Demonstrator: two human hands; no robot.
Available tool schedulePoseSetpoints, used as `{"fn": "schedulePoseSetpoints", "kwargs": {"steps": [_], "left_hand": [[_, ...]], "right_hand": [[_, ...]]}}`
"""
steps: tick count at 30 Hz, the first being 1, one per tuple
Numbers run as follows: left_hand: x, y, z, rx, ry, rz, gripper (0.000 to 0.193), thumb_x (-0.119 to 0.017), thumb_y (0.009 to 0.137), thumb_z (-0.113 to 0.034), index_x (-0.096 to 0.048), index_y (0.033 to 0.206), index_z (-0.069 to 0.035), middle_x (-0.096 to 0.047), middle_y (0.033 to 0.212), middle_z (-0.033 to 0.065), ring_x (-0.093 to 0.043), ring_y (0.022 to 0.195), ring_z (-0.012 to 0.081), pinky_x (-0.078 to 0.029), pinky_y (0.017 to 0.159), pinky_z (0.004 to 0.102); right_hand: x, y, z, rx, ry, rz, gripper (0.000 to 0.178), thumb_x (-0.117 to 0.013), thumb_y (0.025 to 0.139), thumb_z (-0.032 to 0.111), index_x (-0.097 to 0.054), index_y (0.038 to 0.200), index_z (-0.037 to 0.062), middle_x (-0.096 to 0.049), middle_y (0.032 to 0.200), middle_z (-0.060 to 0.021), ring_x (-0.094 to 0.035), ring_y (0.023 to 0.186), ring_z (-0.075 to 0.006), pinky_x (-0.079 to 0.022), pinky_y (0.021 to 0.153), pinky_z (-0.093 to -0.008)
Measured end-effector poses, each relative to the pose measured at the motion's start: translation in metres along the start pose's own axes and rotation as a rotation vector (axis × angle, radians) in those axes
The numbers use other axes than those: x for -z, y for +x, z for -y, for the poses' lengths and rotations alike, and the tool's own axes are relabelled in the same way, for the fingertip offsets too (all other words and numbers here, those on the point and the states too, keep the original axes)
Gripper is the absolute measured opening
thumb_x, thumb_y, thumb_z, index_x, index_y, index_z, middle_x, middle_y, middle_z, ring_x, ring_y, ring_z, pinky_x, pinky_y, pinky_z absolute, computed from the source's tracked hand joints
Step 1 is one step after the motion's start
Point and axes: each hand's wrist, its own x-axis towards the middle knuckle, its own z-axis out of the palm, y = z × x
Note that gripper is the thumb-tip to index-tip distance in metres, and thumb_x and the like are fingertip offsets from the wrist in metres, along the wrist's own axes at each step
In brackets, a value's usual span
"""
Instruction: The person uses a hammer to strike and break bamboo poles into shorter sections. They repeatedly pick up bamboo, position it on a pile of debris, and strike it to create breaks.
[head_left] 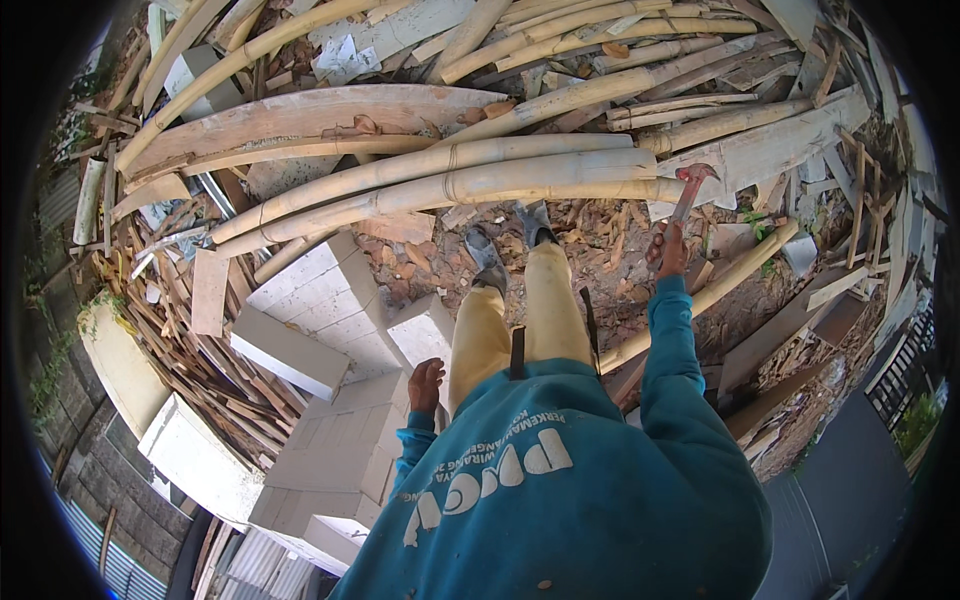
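Observation:
My right hand (667,248) is closed round the handle of a claw hammer (686,198). The hammer's red head points away from me, over the right end of a long bamboo pole (540,182) on the pile. My left hand (426,385) hangs low beside pale building blocks (345,440); it holds nothing, and its fingers are loosely bent and apart. Both forearms are in teal sleeves. My dark boots (487,255) stand on ground strewn with dry leaves, close to the bamboo.
Bamboo poles and wooden planks (320,110) lie heaped across the far side. Another bamboo pole (745,270) slants along my right. Thin wood strips (200,350) are piled at the left, near white panels (195,460). Loose boards (780,330) lie farther right.

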Motion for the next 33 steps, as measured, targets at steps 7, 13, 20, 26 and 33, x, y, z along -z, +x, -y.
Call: {"fn": "schedulePoseSetpoints", "kwargs": {"steps": [7, 13, 20, 26, 33], "left_hand": [[0.085, 0.009, 0.052, 0.078, 0.088, -0.057, 0.036, -0.055, 0.090, -0.031, -0.061, 0.112, -0.002, -0.066, 0.101, 0.0078, -0.063, 0.089, 0.0184, -0.049, 0.077, 0.0300], [0.095, 0.027, 0.052, 0.096, 0.144, 0.031, 0.037, -0.057, 0.089, -0.033, -0.062, 0.111, -0.003, -0.067, 0.101, 0.0077, -0.064, 0.089, 0.0193, -0.050, 0.075, 0.0307], [0.032, 0.024, -0.028, -0.136, 0.225, -0.022, 0.037, -0.056, 0.090, -0.034, -0.064, 0.107, -0.002, -0.069, 0.096, 0.0081, -0.065, 0.087, 0.0189, -0.051, 0.078, 0.0330], [-0.030, 0.023, -0.042, -0.159, 0.332, -0.005, 0.034, -0.053, 0.091, -0.031, -0.065, 0.107, -0.004, -0.068, 0.099, 0.0119, -0.065, 0.092, 0.0211, -0.049, 0.084, 0.0342], [-0.099, 0.028, -0.065, -0.175, 0.443, -0.073, 0.035, -0.056, 0.090, -0.033, -0.064, 0.110, -0.005, -0.066, 0.107, 0.0167, -0.064, 0.096, 0.0306, -0.049, 0.087, 0.0395]], "right_hand": [[-0.076, 0.029, -0.024, 0.001, 0.281, 0.056, 0.046, -0.040, 0.098, 0.045, -0.058, 0.101, 0.0028, -0.052, 0.067, -0.0034, -0.047, 0.052, -0.0166, -0.041, 0.047, -0.0336], [-0.031, 0.002, -0.027, -0.179, -0.071, 0.116, 0.043, -0.045, 0.098, 0.041, -0.060, 0.097, 0.0010, -0.054, 0.068, -0.0027, -0.049, 0.053, -0.0139, -0.045, 0.046, -0.0348], [-0.056, 0.014, -0.019, -0.077, 0.287, 0.084, 0.022, -0.055, 0.095, 0.028, -0.057, 0.095, 0.0071, -0.052, 0.069, -0.0014, -0.049, 0.052, -0.0143, -0.043, 0.045, -0.0339], [-0.056, -0.005, -0.042, -0.244, 0.052, 0.182, 0.022, -0.058, 0.093, 0.027, -0.057, 0.095, 0.0060, -0.051, 0.067, -0.0014, -0.049, 0.049, -0.0140, -0.044, 0.041, -0.0329], [-0.097, -0.062, -0.059, -0.450, -0.191, 0.476, 0.028, -0.060, 0.090, 0.027, -0.055, 0.100, 0.0017, -0.051, 0.065, -0.0030, -0.050, 0.044, -0.0142, -0.044, 0.038, -0.0323]]}}
